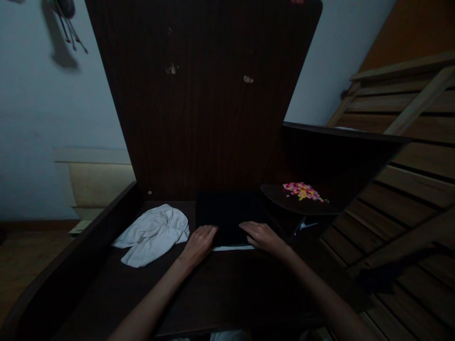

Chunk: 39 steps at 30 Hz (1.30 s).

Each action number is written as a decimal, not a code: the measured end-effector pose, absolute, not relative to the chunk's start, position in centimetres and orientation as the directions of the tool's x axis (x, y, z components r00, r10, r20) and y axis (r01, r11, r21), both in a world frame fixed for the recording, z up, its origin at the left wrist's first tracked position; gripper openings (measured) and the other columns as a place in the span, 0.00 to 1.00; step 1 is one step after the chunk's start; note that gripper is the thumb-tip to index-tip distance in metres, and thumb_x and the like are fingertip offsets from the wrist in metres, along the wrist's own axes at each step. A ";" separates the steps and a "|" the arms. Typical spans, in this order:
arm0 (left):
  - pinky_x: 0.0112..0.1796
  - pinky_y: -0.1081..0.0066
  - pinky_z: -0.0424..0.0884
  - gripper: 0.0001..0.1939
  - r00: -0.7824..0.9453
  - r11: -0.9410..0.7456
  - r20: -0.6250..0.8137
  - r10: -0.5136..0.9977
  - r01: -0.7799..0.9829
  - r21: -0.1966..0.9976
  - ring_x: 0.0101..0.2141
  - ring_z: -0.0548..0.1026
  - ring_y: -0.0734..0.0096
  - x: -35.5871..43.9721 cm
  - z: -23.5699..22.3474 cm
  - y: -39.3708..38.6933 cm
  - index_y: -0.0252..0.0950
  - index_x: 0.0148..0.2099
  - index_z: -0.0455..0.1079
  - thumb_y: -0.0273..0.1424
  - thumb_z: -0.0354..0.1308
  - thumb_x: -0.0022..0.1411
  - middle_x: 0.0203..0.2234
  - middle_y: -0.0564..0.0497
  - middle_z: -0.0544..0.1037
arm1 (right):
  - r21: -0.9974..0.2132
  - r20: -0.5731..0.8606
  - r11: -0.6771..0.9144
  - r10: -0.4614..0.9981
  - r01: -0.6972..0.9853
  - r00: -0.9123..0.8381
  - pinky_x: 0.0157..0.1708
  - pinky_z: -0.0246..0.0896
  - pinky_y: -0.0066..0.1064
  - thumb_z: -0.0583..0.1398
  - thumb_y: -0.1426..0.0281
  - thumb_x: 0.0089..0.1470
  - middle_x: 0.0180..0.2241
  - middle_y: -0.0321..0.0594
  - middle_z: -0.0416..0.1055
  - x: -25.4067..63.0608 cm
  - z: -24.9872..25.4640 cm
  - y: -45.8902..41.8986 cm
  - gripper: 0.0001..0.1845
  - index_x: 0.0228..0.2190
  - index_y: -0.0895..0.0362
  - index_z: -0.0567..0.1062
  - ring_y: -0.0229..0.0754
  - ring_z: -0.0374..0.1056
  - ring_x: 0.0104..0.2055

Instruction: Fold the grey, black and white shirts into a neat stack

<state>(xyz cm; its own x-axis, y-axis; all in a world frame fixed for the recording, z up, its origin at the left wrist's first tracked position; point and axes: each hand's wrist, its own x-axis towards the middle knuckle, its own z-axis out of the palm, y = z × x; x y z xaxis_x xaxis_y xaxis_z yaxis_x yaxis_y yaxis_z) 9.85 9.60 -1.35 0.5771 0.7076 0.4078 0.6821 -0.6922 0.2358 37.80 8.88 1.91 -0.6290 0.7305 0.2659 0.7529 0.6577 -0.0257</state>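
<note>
Black flat object, one
Already laid flat, I judge, near the desk's back edge. My left hand and right hand: at its near corners, not yet off; grasping or merely resting, I cannot tell.

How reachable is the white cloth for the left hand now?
Probably yes: the white cloth lies close beside the left hand, nothing visible between them; that hand is at the dark flat object.

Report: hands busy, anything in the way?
Left hand, right hand on near corners of flat black rectangular object. White strip along near edge. Crumpled white cloth left of it, seemingly not blocking.
</note>
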 end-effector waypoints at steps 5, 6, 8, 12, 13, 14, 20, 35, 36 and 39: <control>0.57 0.57 0.62 0.32 0.639 -0.732 0.363 0.678 0.634 0.251 0.54 0.68 0.58 9.1 -0.9 9.5 0.39 0.62 0.60 0.15 0.47 0.56 0.50 0.43 0.71 | 0.027 0.288 0.674 0.702 0.739 -0.651 0.55 0.64 0.40 0.53 0.84 0.50 0.54 0.47 0.71 39.3 0.8 8.9 0.31 0.55 0.55 0.71 0.47 0.67 0.57; 0.58 0.56 0.62 0.30 0.656 -0.740 0.349 0.670 0.626 0.244 0.55 0.67 0.58 9.0 -0.7 9.5 0.39 0.60 0.62 0.16 0.48 0.56 0.50 0.43 0.71 | 0.041 0.285 0.674 0.699 0.737 -0.655 0.55 0.65 0.40 0.53 0.85 0.50 0.54 0.47 0.71 39.5 0.6 8.8 0.32 0.55 0.55 0.71 0.46 0.66 0.57; 0.58 0.56 0.62 0.24 0.682 -0.756 0.331 0.653 0.612 0.230 0.54 0.68 0.57 9.0 -0.3 9.6 0.38 0.54 0.66 0.17 0.50 0.56 0.49 0.43 0.71 | 0.069 0.253 0.666 0.709 0.743 -0.659 0.53 0.66 0.39 0.52 0.85 0.50 0.55 0.46 0.71 39.7 0.3 8.5 0.33 0.56 0.54 0.70 0.46 0.67 0.57; 0.56 0.58 0.63 0.19 0.692 -0.761 0.318 0.648 0.606 0.230 0.51 0.69 0.59 9.4 -0.1 9.7 0.37 0.49 0.67 0.17 0.49 0.56 0.48 0.43 0.71 | 0.114 0.157 0.624 0.757 0.773 -0.634 0.48 0.68 0.40 0.53 0.84 0.48 0.55 0.47 0.70 39.3 0.1 7.8 0.35 0.57 0.55 0.68 0.49 0.68 0.55; 0.56 0.58 0.63 0.20 0.689 -0.756 0.312 0.654 0.610 0.236 0.51 0.69 0.59 9.5 -0.2 9.6 0.37 0.49 0.66 0.17 0.49 0.56 0.48 0.43 0.71 | 0.111 0.147 0.613 0.769 0.782 -0.623 0.47 0.68 0.40 0.54 0.83 0.48 0.55 0.47 0.70 39.1 0.2 7.6 0.34 0.57 0.55 0.69 0.49 0.68 0.54; 0.56 0.58 0.63 0.21 0.684 -0.749 0.306 0.662 0.617 0.241 0.51 0.69 0.59 9.6 -0.3 9.5 0.37 0.49 0.66 0.16 0.49 0.55 0.48 0.43 0.71 | 0.101 0.142 0.602 0.779 0.792 -0.611 0.46 0.68 0.39 0.55 0.82 0.48 0.54 0.47 0.71 38.9 0.5 7.4 0.33 0.56 0.55 0.70 0.50 0.68 0.54; 0.52 0.57 0.65 0.15 0.696 -0.744 0.263 0.668 0.623 0.240 0.48 0.71 0.55 10.2 0.5 9.5 0.38 0.45 0.70 0.24 0.54 0.53 0.45 0.43 0.74 | -0.015 0.133 0.475 0.873 0.880 -0.469 0.43 0.65 0.35 0.56 0.69 0.54 0.42 0.42 0.77 37.3 3.4 8.3 0.16 0.42 0.52 0.80 0.46 0.72 0.42; 0.63 0.48 0.42 0.38 0.316 -0.404 0.260 0.912 0.798 0.447 0.67 0.44 0.44 13.7 -1.3 20.5 0.25 0.66 0.55 0.49 0.48 0.63 0.66 0.32 0.53 | -0.281 0.093 -0.098 0.987 0.955 0.129 0.66 0.39 0.43 0.44 0.58 0.64 0.66 0.62 0.47 37.7 -0.6 21.0 0.36 0.61 0.76 0.56 0.54 0.41 0.69; 0.63 0.49 0.41 0.40 0.323 -0.408 0.258 0.911 0.804 0.433 0.67 0.44 0.44 13.6 -1.7 20.6 0.25 0.66 0.55 0.51 0.48 0.63 0.66 0.32 0.53 | -0.265 0.066 -0.114 0.988 0.958 0.136 0.66 0.39 0.43 0.43 0.57 0.65 0.66 0.62 0.46 37.7 -1.0 21.0 0.38 0.62 0.77 0.55 0.54 0.40 0.69; 0.62 0.48 0.42 0.44 0.336 -0.409 0.249 0.908 0.839 0.359 0.66 0.44 0.42 13.7 -1.8 20.3 0.25 0.66 0.55 0.55 0.48 0.61 0.66 0.31 0.53 | -0.224 0.056 -0.123 0.989 0.967 0.139 0.66 0.36 0.41 0.41 0.56 0.65 0.67 0.62 0.43 37.7 -1.4 21.0 0.39 0.63 0.77 0.53 0.53 0.38 0.70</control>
<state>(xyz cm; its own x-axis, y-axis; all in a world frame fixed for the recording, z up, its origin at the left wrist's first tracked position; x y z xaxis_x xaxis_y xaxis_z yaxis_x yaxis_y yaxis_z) 13.73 20.28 -1.77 0.3365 0.9082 0.2488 0.8387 -0.4092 0.3593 37.65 20.98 -1.42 0.1389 0.9887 0.0559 0.9669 -0.1232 -0.2236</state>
